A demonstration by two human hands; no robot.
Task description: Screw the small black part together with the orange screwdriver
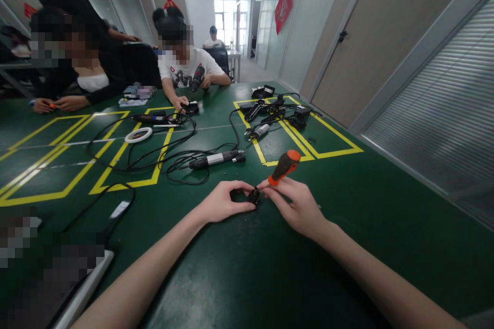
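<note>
Thumb and fingers of my left hand (pixel 226 201) pinch a small dark round part (pixel 253 196) against the table. A screwdriver (pixel 284 167) with an orange and black handle is in my right hand (pixel 297 204), tilted so its handle leans up and to the right. The fingertips of that hand are pressed together low down near the shaft, and the tip meets or nearly meets the dark part; its exact contact is too small to make out.
Beyond my hands lies a grey and black corded tool (pixel 216 159). Black parts and cables (pixel 270 110) fill a yellow-taped area. A white ring (pixel 138 135) sits to the left, a laptop-like device (pixel 83 288) at near left. Across the table a person (pixel 193 69) holds a drill (pixel 197 78).
</note>
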